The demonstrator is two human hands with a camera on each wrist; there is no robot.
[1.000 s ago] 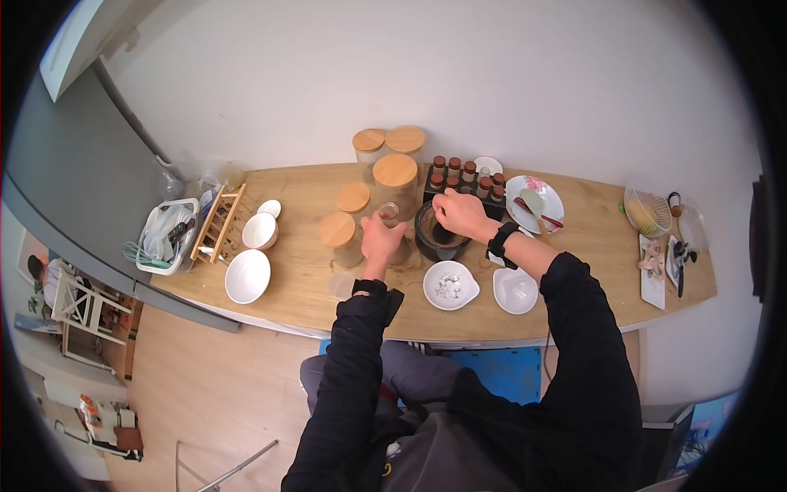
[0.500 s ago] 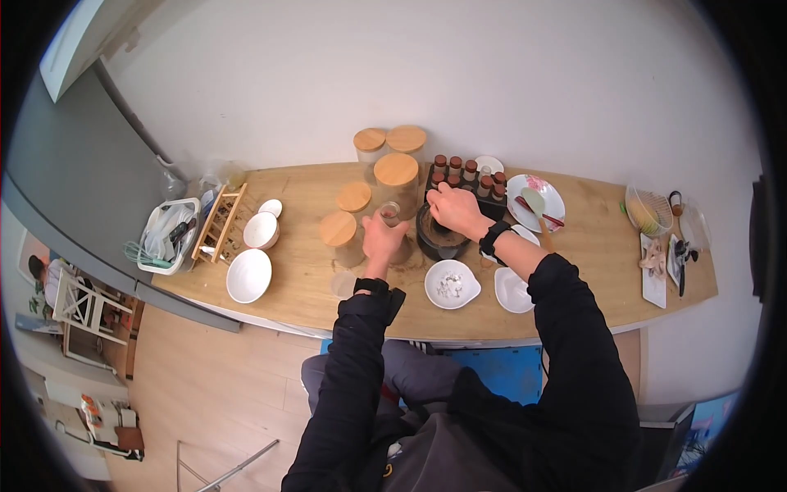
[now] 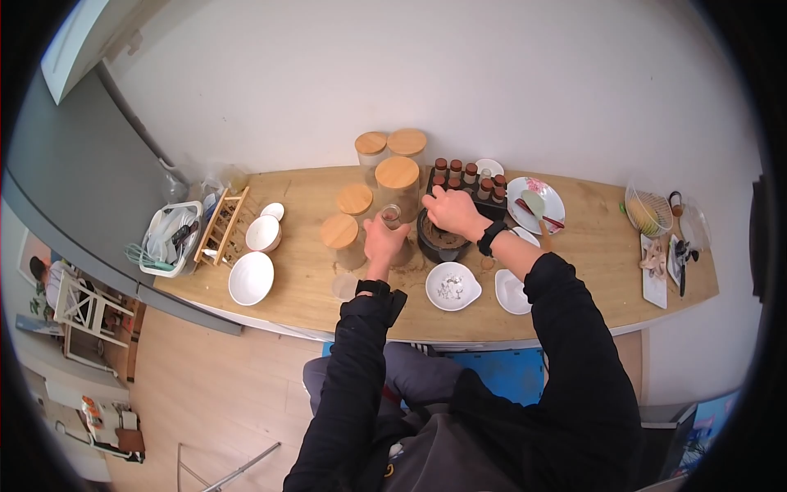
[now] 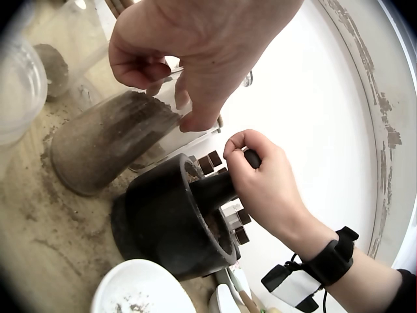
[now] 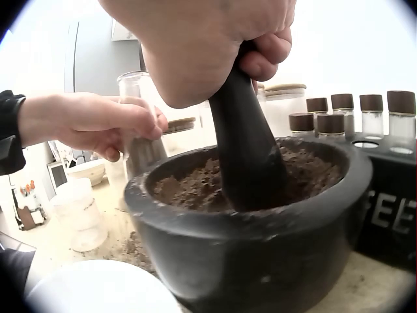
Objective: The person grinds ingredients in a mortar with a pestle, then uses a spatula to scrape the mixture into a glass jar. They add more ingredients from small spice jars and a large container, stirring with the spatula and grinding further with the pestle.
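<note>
My right hand (image 3: 456, 211) grips the top of a black pestle (image 5: 247, 140), whose thick end stands tilted in brown crumbly material (image 5: 189, 186) inside a black mortar (image 5: 247, 254). Left of the mortar, my left hand (image 3: 385, 241) holds a tall glass jar (image 4: 107, 143) near its top, thumb and fingers around it. Similar brown powder fills much of the jar, which stands on the counter with its mouth uncovered. A white bowl (image 3: 443, 302) with small pale bits in it sits just in front of the mortar.
Wooden-lidded jars (image 3: 398, 172) stand behind my left hand. Behind the mortar is a black rack of small brown-capped bottles (image 5: 401, 120). A floral plate (image 3: 537, 187) with utensils lies to the right, white bowls (image 3: 251, 279) to the left. Brown powder is spilled on the counter (image 4: 32, 225).
My right hand has shifted slightly left and toward the back, tilting the pestle within the mortar. My left hand stays on the jar.
</note>
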